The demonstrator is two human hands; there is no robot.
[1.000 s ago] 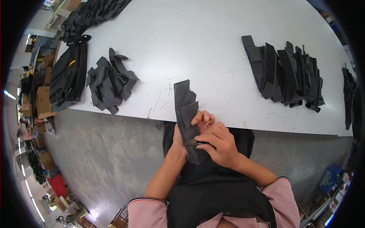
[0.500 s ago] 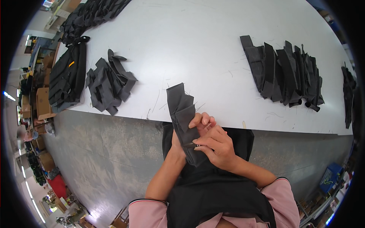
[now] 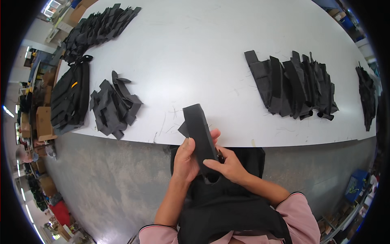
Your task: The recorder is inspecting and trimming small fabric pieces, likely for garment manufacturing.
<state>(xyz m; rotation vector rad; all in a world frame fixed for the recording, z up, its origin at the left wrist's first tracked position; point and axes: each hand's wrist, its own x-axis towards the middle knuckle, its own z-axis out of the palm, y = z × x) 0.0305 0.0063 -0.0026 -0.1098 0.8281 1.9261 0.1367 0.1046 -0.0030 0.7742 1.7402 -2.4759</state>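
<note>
A long folded black fabric piece [image 3: 197, 128] stands out in front of me, its far end over the white table's near edge. A grey flap sticks out at its left side. My left hand [image 3: 186, 160] is closed round the piece from the left, thumb along its edge and fingertips showing on the far side. My right hand [image 3: 230, 166] pinches the lower right edge with the thumb on top. A small dark object [image 3: 220, 156] shows between the right thumb and fingers; its kind is not clear. The fingers beneath the fabric are hidden.
On the white table [image 3: 187, 61] lie a grey fabric pile [image 3: 113, 103] at left, a black backpack [image 3: 71, 95] beside it, and a long dark pile [image 3: 99, 30] behind. Black strips [image 3: 290, 85] lie at right, with another dark bundle [image 3: 367, 97] at the far right. Loose threads are scattered about.
The fabric piece has been turned over, from its pleated grey face to a smooth black face. My left hand now shows its thumb at the left edge; the right has shifted its grip. The view has tilted slightly.
</note>
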